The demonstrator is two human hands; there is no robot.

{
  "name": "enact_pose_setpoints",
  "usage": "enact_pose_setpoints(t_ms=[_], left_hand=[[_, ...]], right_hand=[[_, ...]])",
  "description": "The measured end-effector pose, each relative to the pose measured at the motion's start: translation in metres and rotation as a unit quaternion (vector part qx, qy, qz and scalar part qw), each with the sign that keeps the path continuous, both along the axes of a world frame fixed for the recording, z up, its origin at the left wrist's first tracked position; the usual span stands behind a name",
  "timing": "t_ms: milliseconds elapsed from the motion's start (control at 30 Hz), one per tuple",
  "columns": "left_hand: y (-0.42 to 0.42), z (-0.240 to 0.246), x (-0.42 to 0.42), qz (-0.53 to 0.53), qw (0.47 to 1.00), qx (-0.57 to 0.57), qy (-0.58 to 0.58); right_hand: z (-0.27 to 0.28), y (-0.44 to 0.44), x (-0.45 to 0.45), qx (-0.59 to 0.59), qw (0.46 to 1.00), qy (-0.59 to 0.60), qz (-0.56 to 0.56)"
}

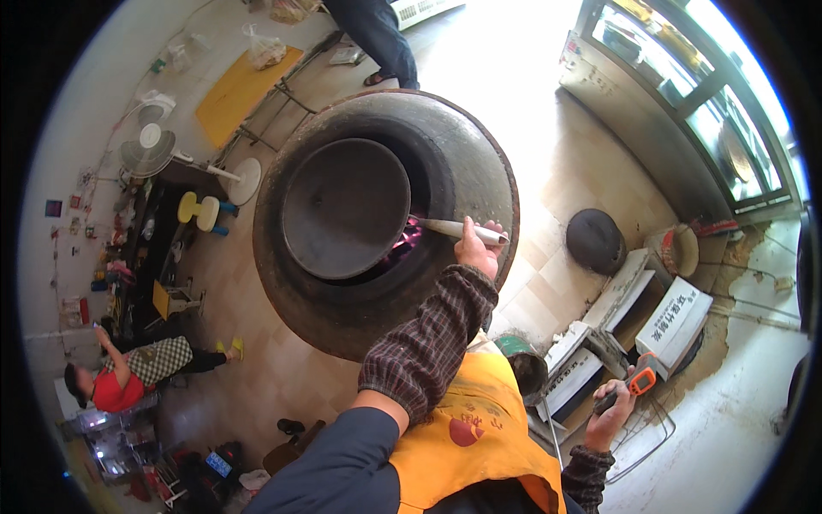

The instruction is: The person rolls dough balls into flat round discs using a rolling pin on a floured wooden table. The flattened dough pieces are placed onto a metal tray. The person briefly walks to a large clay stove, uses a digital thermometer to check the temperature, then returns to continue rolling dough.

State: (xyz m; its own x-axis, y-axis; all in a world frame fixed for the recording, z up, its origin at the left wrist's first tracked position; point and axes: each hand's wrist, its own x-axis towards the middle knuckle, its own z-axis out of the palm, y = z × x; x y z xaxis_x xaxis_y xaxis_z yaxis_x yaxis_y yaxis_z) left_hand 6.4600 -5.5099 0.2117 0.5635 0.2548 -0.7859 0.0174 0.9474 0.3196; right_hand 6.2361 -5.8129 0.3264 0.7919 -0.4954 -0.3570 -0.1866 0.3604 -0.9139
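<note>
My left hand (478,247) is closed around the pale tapered handle (465,231) of a metal tool, whose far end meets the rim of a round dark pan (347,205). The pan sits over the opening of a large round stove (475,148), and glowing embers (406,239) show beside its rim. At the lower right my right hand (611,411) grips an orange and black handheld infrared thermometer (641,383), held away from the stove. Most of the thermometer's grip is hidden by the fingers.
Cardboard boxes (674,318), a green metal bucket (521,366) and a dark round lid (595,241) are at the right. A person (379,38) stands beyond the stove. Another person (138,372) is at the lower left. A yellow table (247,96) and a fan (151,151) are at the upper left.
</note>
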Motion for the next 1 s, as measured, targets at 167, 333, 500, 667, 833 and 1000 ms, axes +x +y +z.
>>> enact_pose_setpoints(t_ms=[167,333,500,667,833,1000], left_hand=[[-0.011,0.039,0.001,0.065,0.996,0.053,-0.008],[-0.003,0.104,-0.016,0.070,0.995,0.054,-0.041],[0.035,0.171,-0.075,0.038,0.991,0.056,-0.115],[0.121,0.233,-0.188,-0.065,0.984,-0.030,-0.165],[0.152,0.238,-0.280,-0.105,0.982,0.051,-0.151],[0.187,0.225,-0.335,-0.124,0.971,0.185,-0.082]], right_hand=[[-0.010,-0.010,0.026,0.012,0.997,0.076,0.029],[-0.017,-0.007,0.053,0.004,0.990,0.108,0.094],[-0.026,0.010,0.087,-0.039,0.971,0.120,0.203],[-0.033,0.044,0.111,-0.090,0.936,0.119,0.320],[-0.032,0.090,0.118,-0.109,0.912,0.077,0.387],[-0.028,0.131,0.107,-0.203,0.881,0.059,0.424]])
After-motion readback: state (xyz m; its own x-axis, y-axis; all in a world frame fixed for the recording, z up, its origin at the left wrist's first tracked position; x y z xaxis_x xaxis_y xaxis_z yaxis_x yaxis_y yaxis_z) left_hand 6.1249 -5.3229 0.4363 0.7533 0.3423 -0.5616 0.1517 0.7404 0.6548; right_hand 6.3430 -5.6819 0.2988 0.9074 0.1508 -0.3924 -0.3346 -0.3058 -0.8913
